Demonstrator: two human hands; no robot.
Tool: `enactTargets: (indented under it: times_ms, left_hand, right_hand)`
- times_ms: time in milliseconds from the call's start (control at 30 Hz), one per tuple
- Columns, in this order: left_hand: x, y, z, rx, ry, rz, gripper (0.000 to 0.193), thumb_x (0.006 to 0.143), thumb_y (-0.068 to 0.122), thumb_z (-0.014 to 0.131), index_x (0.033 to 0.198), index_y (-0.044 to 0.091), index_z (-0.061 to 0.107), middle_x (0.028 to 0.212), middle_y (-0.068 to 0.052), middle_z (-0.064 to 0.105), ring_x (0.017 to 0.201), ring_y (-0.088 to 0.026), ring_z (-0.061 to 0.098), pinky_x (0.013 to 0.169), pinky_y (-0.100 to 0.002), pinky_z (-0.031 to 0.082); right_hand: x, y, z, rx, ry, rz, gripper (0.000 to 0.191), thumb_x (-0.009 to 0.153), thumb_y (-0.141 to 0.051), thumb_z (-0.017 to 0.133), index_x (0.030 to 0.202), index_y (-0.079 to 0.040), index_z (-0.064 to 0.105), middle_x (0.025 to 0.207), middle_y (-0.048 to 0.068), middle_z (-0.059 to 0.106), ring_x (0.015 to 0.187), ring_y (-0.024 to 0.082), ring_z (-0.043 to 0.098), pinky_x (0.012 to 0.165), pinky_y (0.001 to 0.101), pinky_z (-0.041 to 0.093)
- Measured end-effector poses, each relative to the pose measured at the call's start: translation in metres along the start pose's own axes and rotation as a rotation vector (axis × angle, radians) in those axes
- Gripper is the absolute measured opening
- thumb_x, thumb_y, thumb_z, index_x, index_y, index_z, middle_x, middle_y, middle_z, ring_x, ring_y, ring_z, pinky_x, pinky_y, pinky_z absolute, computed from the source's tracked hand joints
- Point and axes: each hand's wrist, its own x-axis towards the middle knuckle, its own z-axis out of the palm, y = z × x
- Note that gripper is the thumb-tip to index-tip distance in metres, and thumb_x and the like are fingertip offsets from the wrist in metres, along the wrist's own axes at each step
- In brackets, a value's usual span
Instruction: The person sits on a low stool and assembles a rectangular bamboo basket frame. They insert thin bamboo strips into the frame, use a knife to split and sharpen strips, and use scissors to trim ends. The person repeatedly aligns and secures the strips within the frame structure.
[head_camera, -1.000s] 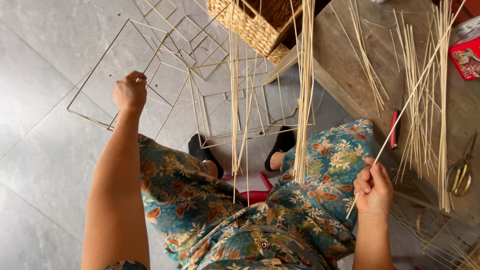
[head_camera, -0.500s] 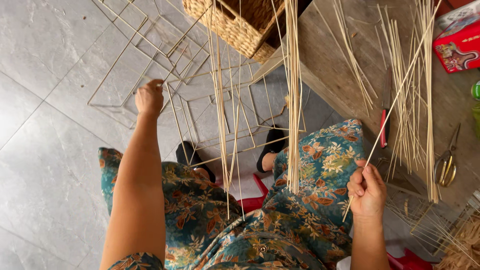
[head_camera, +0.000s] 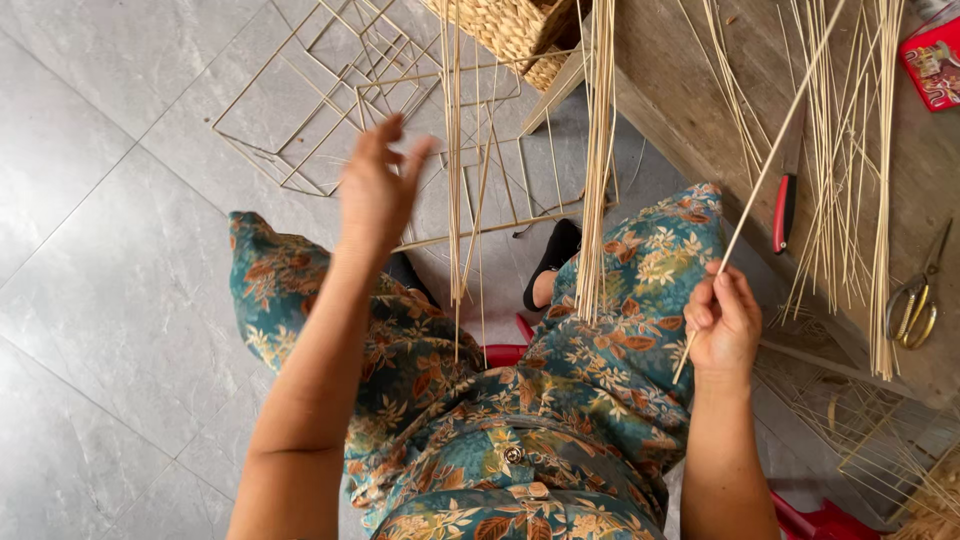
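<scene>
My right hand (head_camera: 722, 322) grips a long thin bamboo stick (head_camera: 770, 170) that slants up toward the wooden table (head_camera: 690, 110). My left hand (head_camera: 378, 190) hovers with fingers spread and nothing in it, above square bamboo frames (head_camera: 300, 110) lying on the grey tiled floor. Between my knees hang two bunches of bamboo strips (head_camera: 597, 160), running down over my floral-patterned lap.
On the table lie many loose bamboo sticks (head_camera: 850, 160), a red-handled knife (head_camera: 786, 205), metal scissors (head_camera: 915, 300) and a red box (head_camera: 935, 60). A woven basket (head_camera: 505, 30) stands at the top. More bamboo frames (head_camera: 880, 450) lie at lower right, beside a red stool (head_camera: 815, 520).
My left hand has drawn back from the frames on the floor toward me and its fingers have spread. My right hand still holds the stick.
</scene>
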Motion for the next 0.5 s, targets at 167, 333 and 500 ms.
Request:
enactTargets:
  times_ms: [167,333,500]
  left_hand:
    - [-0.029,0.03,0.048,0.312,-0.184,-0.001,0.113,0.079,0.069,0.081,0.142,-0.014,0.038,0.105,-0.031,0.067,0.095,-0.038,0.07,0.076,-0.046,0.058]
    - [-0.026,0.013,0.085,-0.16,-0.194,-0.187,0.045,0.093,0.036,0.067,0.122,0.001,0.067,0.086,-0.012,0.079,0.076,-0.023,0.077,0.07,-0.037,0.061]
    - [-0.022,0.014,0.066,-0.698,-0.108,-0.429,0.027,0.104,0.025,0.055,0.108,0.002,0.069,0.07,-0.004,0.066,0.05,-0.008,0.053,0.044,-0.026,0.042]
  right_hand:
    - [-0.002,0.004,-0.001,0.08,-0.062,0.0,0.015,0.111,-0.014,0.058,0.12,-0.003,0.064,0.083,0.004,0.061,0.059,0.008,0.046,0.054,0.0216,0.036]
    - [-0.005,0.007,-0.002,0.099,-0.075,-0.044,0.015,0.11,-0.014,0.058,0.117,-0.004,0.065,0.081,0.004,0.061,0.059,0.009,0.047,0.053,0.0217,0.037]
    - [-0.006,0.009,-0.016,0.166,-0.103,-0.049,0.015,0.108,-0.015,0.061,0.115,-0.003,0.066,0.08,0.004,0.06,0.062,0.009,0.049,0.054,0.0215,0.038]
